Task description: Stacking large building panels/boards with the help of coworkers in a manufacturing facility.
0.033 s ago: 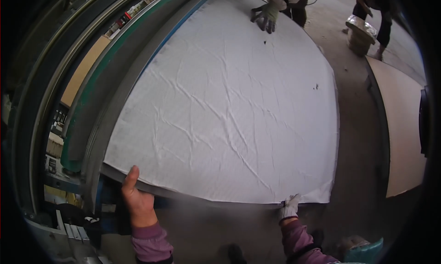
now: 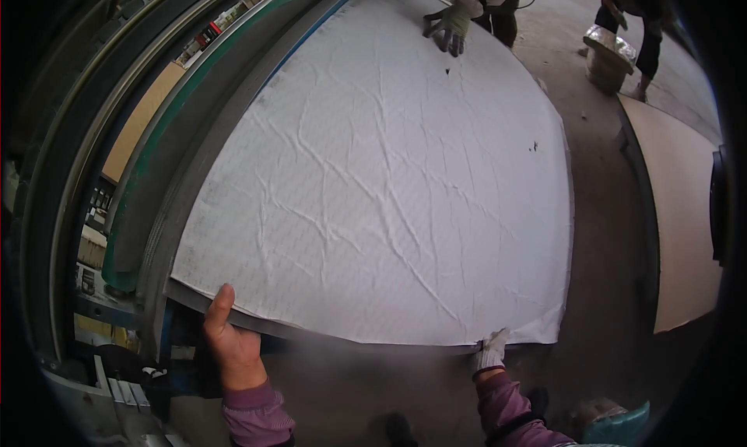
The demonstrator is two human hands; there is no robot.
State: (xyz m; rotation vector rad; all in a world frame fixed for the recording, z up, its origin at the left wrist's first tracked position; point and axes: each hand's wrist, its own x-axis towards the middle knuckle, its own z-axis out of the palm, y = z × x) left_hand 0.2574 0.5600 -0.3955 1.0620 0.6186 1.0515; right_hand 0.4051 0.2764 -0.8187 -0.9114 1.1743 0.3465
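Note:
A large wrinkled white sheet lies spread over a grey panel that slopes away from me. My left hand is bare and grips the panel's near edge, with the thumb up on its top face. My right hand wears a white glove and pinches the near edge of the white sheet close to its right corner. At the far end a co-worker's gloved hand presses flat on the sheet.
A curved green-edged machine frame runs along the left of the panel. A tan board lies on the floor at the right. Another person bends over a wrapped bucket at the upper right. A teal container sits by my feet.

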